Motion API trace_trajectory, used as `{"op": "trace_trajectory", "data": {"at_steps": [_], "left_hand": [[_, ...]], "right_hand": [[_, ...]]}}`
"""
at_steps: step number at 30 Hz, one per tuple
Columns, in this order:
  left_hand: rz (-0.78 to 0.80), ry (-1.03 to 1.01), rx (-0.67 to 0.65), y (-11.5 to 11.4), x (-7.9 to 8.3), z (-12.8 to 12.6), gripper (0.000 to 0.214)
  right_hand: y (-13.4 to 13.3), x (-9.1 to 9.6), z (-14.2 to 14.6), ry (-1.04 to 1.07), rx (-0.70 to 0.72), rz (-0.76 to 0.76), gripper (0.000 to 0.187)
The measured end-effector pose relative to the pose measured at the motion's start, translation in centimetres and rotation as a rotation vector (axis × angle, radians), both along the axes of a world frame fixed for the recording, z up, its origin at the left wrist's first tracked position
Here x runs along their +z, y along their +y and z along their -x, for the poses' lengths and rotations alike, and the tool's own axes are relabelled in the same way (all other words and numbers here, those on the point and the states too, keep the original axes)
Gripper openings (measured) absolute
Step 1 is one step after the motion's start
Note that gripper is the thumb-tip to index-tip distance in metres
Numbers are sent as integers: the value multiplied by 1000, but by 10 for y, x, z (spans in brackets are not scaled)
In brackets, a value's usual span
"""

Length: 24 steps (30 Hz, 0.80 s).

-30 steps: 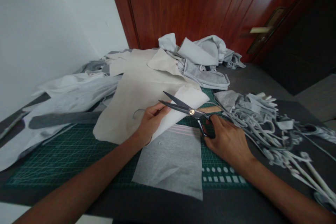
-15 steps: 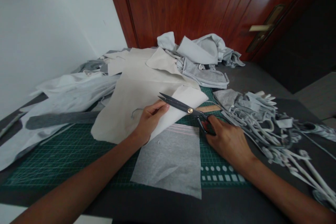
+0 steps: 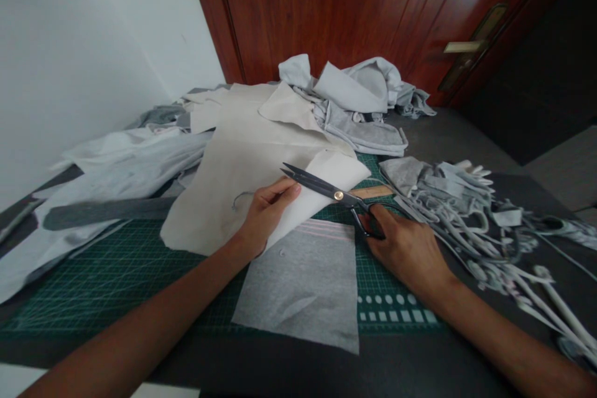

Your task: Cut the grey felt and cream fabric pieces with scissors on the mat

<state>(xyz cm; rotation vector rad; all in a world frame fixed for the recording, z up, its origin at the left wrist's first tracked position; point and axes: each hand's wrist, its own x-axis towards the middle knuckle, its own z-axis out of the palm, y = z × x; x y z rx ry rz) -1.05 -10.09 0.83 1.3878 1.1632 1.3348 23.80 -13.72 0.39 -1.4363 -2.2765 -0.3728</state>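
My right hand (image 3: 405,245) is wrapped round the handles of black scissors (image 3: 321,186), whose blades point left and stand slightly apart at the tips. Across the mat lies a large cream fabric piece (image 3: 252,155) with its near right part folded over. My left hand (image 3: 268,211) pinches the folded edge of this cream fabric close by the scissor tips. The blades lie over the fold; whether cloth is between them I cannot tell. Below them a grey fabric piece (image 3: 303,286) with pale pink lines near its top lies flat on the mat.
Under the cloth is a green cutting mat (image 3: 116,280). Grey scraps and cords (image 3: 457,199) lie heaped at right, with a wooden ruler (image 3: 373,191) beside them. More grey cloth (image 3: 359,99) is piled at the back before a wooden door (image 3: 326,12); white cloth (image 3: 125,168) lies left.
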Motion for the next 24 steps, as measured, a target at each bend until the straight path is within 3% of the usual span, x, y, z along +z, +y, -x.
{"op": "trace_trajectory", "data": {"at_steps": [3,24], "left_hand": [[0,-9,-3,-1,1,-1,19],[29,-34,3,-2,-2,-2,20]], "right_hand": [[0,2,1,10,-16,17,2],[1,6,-2,19,-38,-15,6]]}}
